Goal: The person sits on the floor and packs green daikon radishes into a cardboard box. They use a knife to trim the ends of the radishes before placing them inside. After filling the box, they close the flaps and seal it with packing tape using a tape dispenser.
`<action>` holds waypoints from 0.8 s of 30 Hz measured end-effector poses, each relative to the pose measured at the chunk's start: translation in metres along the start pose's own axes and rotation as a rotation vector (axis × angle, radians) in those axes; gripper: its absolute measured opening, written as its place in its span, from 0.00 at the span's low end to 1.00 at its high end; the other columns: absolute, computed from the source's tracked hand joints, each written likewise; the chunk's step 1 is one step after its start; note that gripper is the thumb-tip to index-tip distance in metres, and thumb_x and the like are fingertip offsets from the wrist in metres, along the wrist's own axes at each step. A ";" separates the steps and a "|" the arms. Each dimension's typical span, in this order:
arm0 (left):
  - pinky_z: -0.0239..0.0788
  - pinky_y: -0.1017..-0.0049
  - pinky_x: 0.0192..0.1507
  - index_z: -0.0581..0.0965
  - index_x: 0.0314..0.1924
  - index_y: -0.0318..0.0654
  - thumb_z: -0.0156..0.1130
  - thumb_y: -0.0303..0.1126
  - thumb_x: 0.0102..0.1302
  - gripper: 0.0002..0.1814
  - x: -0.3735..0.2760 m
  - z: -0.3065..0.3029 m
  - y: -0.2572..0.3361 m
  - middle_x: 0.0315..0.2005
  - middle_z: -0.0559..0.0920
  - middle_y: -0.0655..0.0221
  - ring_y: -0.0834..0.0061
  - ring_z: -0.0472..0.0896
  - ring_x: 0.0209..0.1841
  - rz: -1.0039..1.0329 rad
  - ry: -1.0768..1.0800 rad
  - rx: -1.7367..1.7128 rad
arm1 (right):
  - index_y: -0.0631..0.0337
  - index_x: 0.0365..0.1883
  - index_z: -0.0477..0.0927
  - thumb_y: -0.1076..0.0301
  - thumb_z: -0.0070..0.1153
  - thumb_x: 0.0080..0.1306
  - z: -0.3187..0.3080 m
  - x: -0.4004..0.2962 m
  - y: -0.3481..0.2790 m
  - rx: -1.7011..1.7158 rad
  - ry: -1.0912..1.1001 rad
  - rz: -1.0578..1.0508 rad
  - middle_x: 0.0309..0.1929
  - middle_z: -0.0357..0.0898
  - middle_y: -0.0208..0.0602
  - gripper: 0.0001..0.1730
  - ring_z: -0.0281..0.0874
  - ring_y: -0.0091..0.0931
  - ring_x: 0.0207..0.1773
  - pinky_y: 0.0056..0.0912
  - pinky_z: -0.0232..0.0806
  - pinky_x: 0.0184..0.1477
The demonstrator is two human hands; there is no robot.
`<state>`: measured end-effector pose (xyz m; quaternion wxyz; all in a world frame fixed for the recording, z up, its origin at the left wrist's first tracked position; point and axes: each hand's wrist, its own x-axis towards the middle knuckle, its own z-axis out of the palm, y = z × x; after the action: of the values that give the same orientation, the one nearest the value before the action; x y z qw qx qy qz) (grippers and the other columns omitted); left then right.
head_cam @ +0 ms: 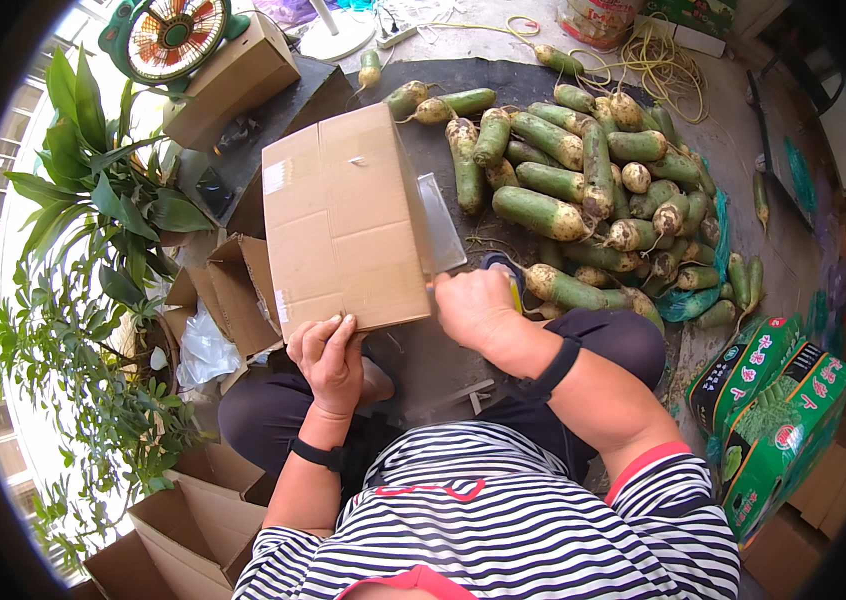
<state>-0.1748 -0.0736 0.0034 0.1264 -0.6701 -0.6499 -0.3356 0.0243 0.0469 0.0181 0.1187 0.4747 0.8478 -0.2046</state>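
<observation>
A closed cardboard box (pixel 344 225) stands in front of me, with pieces of clear tape on its left edge. My left hand (pixel 327 356) grips the near edge of the box, fingertips on its top. My right hand (pixel 477 304) is a fist by the box's near right corner, closed on something with a yellow part (pixel 516 295) that shows beside it; the hand hides most of it, so its kind cannot be told. A heap of green radishes (pixel 543 210) lies on the dark mat to the right of the box.
Open cardboard boxes (pixel 194 517) and potted plants (pixel 104 202) line the left side. A fan (pixel 177 34) stands on a carton at the upper left. Green printed cartons (pixel 783 442) are at the right. Yellow cord (pixel 667 71) lies behind the radishes.
</observation>
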 end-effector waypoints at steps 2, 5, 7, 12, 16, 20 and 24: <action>0.65 0.66 0.53 0.85 0.41 0.41 0.76 0.25 0.48 0.17 -0.002 -0.001 -0.003 0.39 0.81 0.68 0.63 0.77 0.47 0.017 0.006 0.018 | 0.53 0.39 0.86 0.66 0.58 0.61 0.057 0.010 0.004 -0.033 -0.131 0.016 0.38 0.88 0.38 0.10 0.88 0.34 0.44 0.42 0.77 0.44; 0.65 0.66 0.53 0.85 0.41 0.41 0.76 0.26 0.48 0.17 -0.001 -0.003 0.002 0.40 0.81 0.68 0.63 0.77 0.47 -0.003 -0.003 -0.014 | 0.54 0.40 0.85 0.67 0.58 0.61 0.053 0.020 0.013 -0.057 -0.113 0.106 0.38 0.89 0.35 0.10 0.88 0.33 0.42 0.39 0.76 0.40; 0.64 0.66 0.53 0.84 0.42 0.43 0.76 0.26 0.49 0.17 0.000 -0.005 0.002 0.45 0.81 0.66 0.63 0.76 0.47 -0.003 -0.022 -0.006 | 0.55 0.39 0.83 0.66 0.57 0.63 0.030 0.032 0.010 -0.066 0.057 0.124 0.36 0.88 0.37 0.08 0.88 0.32 0.40 0.38 0.76 0.37; 0.58 0.63 0.56 0.79 0.43 0.42 0.71 0.24 0.49 0.18 0.008 -0.008 0.007 0.59 0.79 0.61 0.61 0.75 0.49 -0.023 -0.105 0.042 | 0.53 0.38 0.83 0.67 0.55 0.65 0.032 0.064 -0.002 -0.079 0.109 0.084 0.35 0.88 0.37 0.07 0.88 0.32 0.39 0.38 0.75 0.38; 0.59 0.63 0.55 0.79 0.41 0.41 0.68 0.22 0.50 0.16 0.014 -0.016 0.027 0.54 0.83 0.67 0.62 0.76 0.48 -0.010 -0.203 -0.028 | 0.52 0.44 0.85 0.67 0.55 0.65 0.069 0.077 0.011 -0.098 -0.107 0.115 0.45 0.87 0.38 0.11 0.87 0.34 0.48 0.38 0.76 0.45; 0.64 0.67 0.46 0.80 0.37 0.42 0.70 0.24 0.51 0.12 -0.001 -0.027 0.050 0.40 0.85 0.70 0.69 0.79 0.42 0.161 -0.435 -0.504 | 0.58 0.46 0.81 0.69 0.55 0.63 0.047 0.093 0.021 -0.056 -0.078 0.093 0.46 0.86 0.44 0.13 0.86 0.38 0.49 0.42 0.77 0.49; 0.65 0.71 0.32 0.75 0.23 0.40 0.73 0.26 0.53 0.11 -0.034 -0.036 0.039 0.20 0.75 0.66 0.68 0.75 0.25 -0.224 -0.444 -0.583 | 0.62 0.52 0.71 0.67 0.59 0.58 -0.040 0.139 0.042 -0.073 0.212 0.173 0.40 0.85 0.51 0.23 0.85 0.44 0.46 0.48 0.76 0.47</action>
<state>-0.1458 -0.1272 0.0196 -0.2508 -0.6593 -0.6078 -0.3647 -0.0128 0.1902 -0.0113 0.0627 0.5604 0.8183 -0.1113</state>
